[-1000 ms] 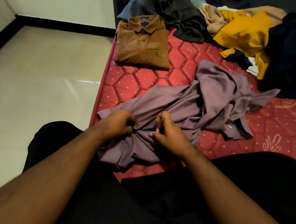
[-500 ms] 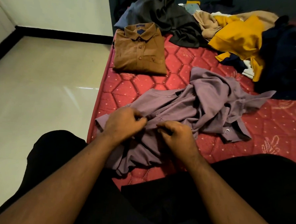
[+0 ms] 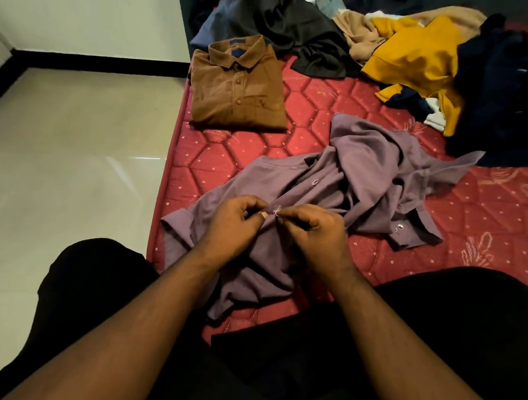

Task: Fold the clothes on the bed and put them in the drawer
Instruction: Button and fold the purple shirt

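- Your left hand [image 3: 234, 221] and right hand [image 3: 313, 233] have moved up the crumpled mauve button-up shirt [image 3: 359, 174], fingertips now pinching its placket at a button.
- Done: one folded brown collared shirt [image 3: 238, 88].
- Left: the mauve shirt, the heap of mixed clothes [image 3: 411, 54], the drawer.

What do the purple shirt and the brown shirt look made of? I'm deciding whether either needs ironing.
Purple shirt: looks like thin, smooth woven fabric, matte; it drapes in soft crumples and carries small shiny buttons. Brown shirt: seemingly a thicker, slightly fuzzy cloth, perhaps brushed cotton, lying flat and folded. Exact fibres cannot be told.
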Tool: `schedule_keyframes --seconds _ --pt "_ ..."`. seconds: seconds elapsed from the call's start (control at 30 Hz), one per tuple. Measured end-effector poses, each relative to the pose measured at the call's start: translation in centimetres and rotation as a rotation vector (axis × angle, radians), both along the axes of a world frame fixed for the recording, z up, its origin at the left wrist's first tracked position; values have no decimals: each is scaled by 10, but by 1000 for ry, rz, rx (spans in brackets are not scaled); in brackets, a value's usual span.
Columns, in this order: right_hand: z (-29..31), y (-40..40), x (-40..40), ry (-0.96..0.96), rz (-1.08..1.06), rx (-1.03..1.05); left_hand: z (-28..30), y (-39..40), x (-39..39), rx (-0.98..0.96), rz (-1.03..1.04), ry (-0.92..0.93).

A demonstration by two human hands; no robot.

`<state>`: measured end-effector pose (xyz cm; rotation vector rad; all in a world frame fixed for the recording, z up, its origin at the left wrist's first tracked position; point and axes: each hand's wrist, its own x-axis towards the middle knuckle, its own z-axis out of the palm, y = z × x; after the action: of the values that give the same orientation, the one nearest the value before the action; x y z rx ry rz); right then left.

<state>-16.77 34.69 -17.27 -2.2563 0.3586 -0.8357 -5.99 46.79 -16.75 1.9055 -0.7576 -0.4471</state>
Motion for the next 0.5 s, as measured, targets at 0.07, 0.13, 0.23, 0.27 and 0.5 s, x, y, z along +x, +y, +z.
schedule_keyframes --seconds 0.07,0.13,0.23,0.27,0.5 --pt "0 1 0 4 22 0 1 5 -2 -20 18 0" --pt "-1 2 1 20 27 -1 1 5 -5 -40 43 4" --pt "-2 1 1 58 28 46 -3 4 -12 -63 58 53" --pt "-3 1 2 70 29 65 -4 4 -12 -77 66 73" --pt "-4 0 3 99 17 90 -9 4 -13 -143 59 -19"
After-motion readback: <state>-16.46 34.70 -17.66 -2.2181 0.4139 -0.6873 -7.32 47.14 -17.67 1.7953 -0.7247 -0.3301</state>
